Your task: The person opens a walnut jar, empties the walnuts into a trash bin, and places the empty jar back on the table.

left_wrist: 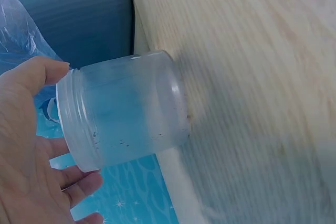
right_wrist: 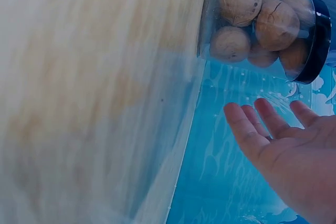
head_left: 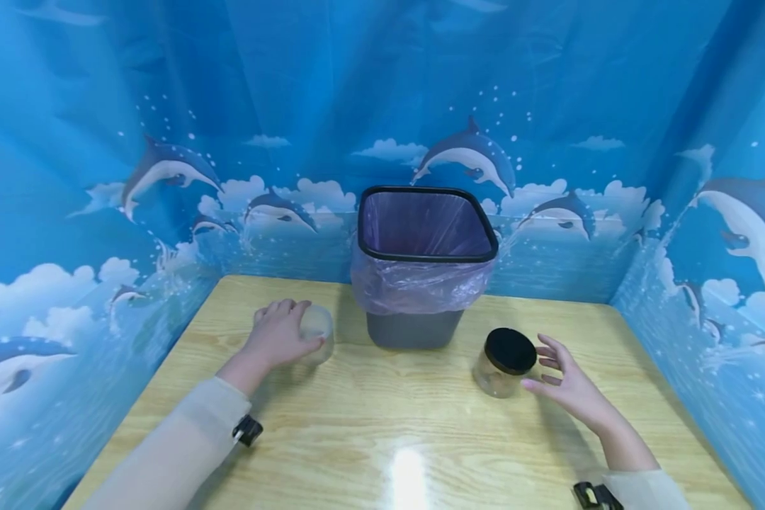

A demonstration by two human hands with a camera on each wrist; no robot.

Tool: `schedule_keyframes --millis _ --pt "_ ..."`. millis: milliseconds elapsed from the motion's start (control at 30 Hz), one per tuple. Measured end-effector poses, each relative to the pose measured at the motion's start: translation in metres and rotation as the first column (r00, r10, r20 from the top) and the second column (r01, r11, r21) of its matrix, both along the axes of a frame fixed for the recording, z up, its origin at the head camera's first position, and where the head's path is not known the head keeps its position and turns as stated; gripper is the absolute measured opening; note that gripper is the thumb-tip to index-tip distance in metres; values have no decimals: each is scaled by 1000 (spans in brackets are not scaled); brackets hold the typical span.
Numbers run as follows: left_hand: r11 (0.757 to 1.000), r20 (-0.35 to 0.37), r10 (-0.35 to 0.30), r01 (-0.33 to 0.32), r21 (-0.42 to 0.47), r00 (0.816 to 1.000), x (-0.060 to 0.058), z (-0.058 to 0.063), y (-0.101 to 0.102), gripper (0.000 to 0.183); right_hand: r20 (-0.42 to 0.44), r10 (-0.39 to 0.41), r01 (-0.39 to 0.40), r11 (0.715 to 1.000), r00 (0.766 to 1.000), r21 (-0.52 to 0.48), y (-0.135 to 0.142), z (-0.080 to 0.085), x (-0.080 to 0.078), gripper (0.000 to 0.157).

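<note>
On the left of the table stands a clear plastic jar (head_left: 319, 333) with a round, threaded rim. My left hand (head_left: 282, 333) grips this jar at its rim, the thumb on one side and the fingers on the other. Small dark specks show on its wall (left_wrist: 126, 114) in the left wrist view. To the right is a second clear jar (head_left: 499, 375) with a black lid (head_left: 511, 350); walnuts (right_wrist: 276, 24) fill it in the right wrist view. My right hand (head_left: 567, 386) is beside this jar, fingers spread and slightly bent, holding nothing.
A grey trash bin (head_left: 414, 330) with a black rim and a purple liner bag (head_left: 421, 283) stands at the back middle, between the two jars. Blue dolphin-print curtains (head_left: 331, 92) enclose the wooden table (head_left: 357, 432) at the back and sides.
</note>
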State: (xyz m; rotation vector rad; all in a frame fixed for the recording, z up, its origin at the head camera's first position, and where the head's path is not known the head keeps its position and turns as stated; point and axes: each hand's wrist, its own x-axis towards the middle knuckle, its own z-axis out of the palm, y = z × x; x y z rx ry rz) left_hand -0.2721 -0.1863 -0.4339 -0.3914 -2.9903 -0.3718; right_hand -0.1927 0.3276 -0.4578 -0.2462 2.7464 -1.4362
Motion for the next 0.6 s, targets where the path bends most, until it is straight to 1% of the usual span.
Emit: schedule_keyframes --millis 133,333,600 --pt "1000 -13 0 0 6 1000 2 -2 -1 84 58 1 0 1000 998 -7 0 0 0 93" --pt "1000 -42 -3 3 -6 999 4 -3 0 84 114 6 -6 1000 993 -1 -2 -1 -3 95" --pt "999 -101 -31 34 32 994 10 -4 2 80 178 26 -27 1000 984 1 -6 -5 -7 95"
